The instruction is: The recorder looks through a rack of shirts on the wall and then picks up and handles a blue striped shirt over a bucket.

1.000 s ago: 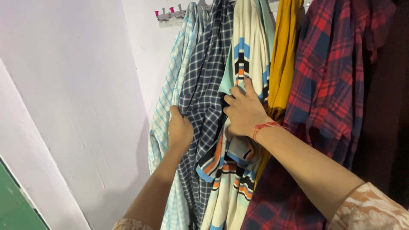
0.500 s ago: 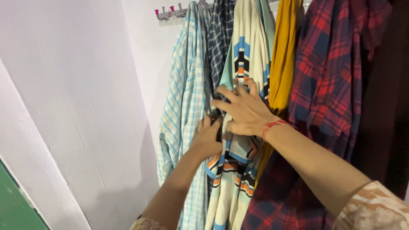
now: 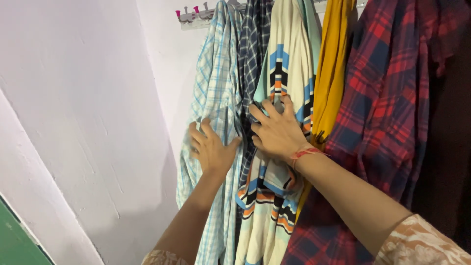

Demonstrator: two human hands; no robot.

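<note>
Several shirts hang side by side from a white hook rail [image 3: 192, 17] on a pale wall. My left hand [image 3: 212, 147] lies flat, fingers spread, on the light blue checked shirt [image 3: 212, 88]. My right hand [image 3: 275, 131], with a red thread at the wrist, presses on the cream shirt with blue, orange and black stripes [image 3: 284, 59], its fingers curled into the fabric where it meets the dark navy checked shirt [image 3: 250, 54]. That navy shirt is squeezed between the two and mostly hidden.
A mustard yellow garment [image 3: 333, 73] and a red and navy plaid shirt [image 3: 387, 108] hang to the right, with a dark garment [image 3: 449, 147] beyond. A pale wall [image 3: 83, 113] stands at the left, and a green surface [image 3: 12, 240] shows at the lower left corner.
My left hand has let go of the navy checked shirt and moved left onto the light blue checked shirt, opening flat. The navy shirt has slid behind. My right hand stays on the striped shirt.
</note>
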